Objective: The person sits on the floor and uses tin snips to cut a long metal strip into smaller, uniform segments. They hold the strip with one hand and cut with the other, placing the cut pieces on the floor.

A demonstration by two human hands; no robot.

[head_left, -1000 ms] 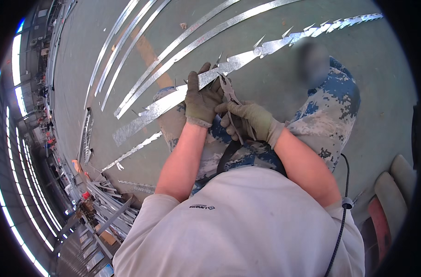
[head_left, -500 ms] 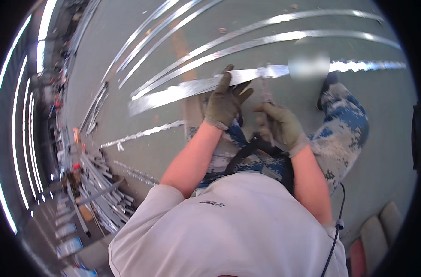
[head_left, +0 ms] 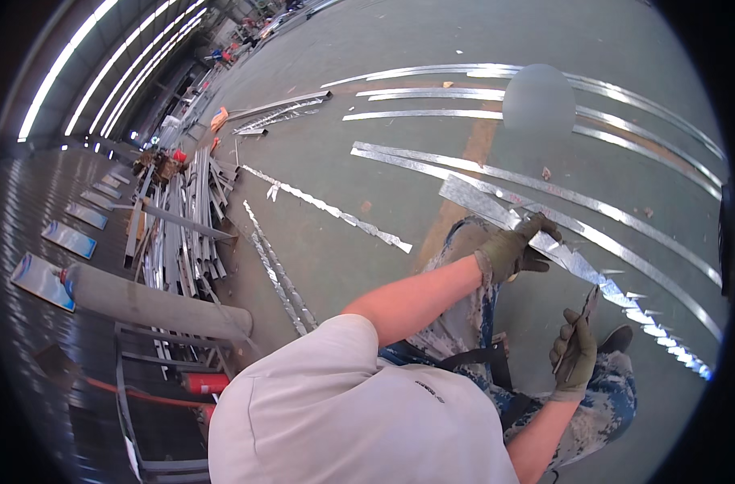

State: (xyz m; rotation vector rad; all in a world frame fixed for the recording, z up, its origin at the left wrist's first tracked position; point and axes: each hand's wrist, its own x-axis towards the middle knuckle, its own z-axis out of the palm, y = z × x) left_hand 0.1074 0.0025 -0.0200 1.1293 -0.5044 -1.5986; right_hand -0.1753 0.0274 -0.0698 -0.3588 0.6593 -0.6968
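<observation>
A long shiny sheet-metal strip [head_left: 474,202] runs slantwise in front of me, flat at its left end and jagged with bent, notched edges toward the right. My left hand [head_left: 512,252], in an olive work glove, grips it with the fingers over its upper edge. My right hand [head_left: 575,355], gloved alike, is closed round the handles of a plier-like hand tool [head_left: 591,303]. The tool's jaws point up at the strip's lower edge; whether they touch it I cannot tell. My legs in camouflage trousers are bent beneath my arms.
More flat metal strips [head_left: 625,216] lie beyond on the green-grey floor. Notched strips [head_left: 327,208] lie to the left, near a heap of metal profiles [head_left: 186,234]. Left of me are a grey cylinder [head_left: 158,302], a dark metal frame [head_left: 133,403] and a red cylinder [head_left: 206,382].
My view has swung, so the floor strips and both hands now appear further right. My left hand still holds the strip, while the right hand's tool, blurred before, shows clearly.
</observation>
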